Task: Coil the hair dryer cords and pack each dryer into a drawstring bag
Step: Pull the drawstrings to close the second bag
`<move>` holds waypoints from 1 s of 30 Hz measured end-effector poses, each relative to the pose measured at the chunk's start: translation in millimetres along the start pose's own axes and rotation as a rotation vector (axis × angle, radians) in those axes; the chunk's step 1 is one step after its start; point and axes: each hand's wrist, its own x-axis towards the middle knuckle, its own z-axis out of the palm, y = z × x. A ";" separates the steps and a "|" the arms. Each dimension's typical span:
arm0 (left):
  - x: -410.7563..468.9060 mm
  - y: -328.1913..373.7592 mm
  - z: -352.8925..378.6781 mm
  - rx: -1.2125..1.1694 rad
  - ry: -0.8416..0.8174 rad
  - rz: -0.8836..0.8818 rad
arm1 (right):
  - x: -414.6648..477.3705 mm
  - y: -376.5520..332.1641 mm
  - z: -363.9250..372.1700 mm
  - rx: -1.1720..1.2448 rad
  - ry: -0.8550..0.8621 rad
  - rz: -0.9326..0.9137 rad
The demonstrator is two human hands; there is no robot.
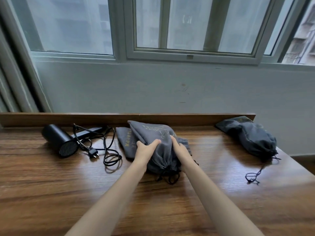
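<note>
A filled grey drawstring bag [160, 151] lies at the middle of the wooden table, its drawn mouth and black strings [170, 176] toward me. My left hand [145, 149] grips its left side, fingers curled onto the cloth. My right hand [180, 148] holds its right side. Under it, to the left, lies a flat empty grey bag [125, 142] with yellow print. A black hair dryer [58, 140] lies at the left, its loose cord [109, 150] and plug [93, 153] spread beside it. Another filled, closed bag [254, 137] sits at the right.
The wooden table [51, 184] has a raised back ledge [68, 118] against a pale wall under windows. The right bag's string [254, 176] trails toward the table's right edge.
</note>
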 end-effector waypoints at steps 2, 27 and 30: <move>-4.4 0.8 9.9 -0.132 -0.027 0.041 | -7.9 -0.8 -0.1 0.173 0.005 -0.090; 31.1 -22.6 252.9 0.031 -0.538 0.125 | 71.4 -1.0 -221.2 -0.017 0.453 -0.254; 33.9 -25.4 248.7 0.190 -0.537 0.152 | 71.4 7.4 -222.5 -0.023 0.467 -0.247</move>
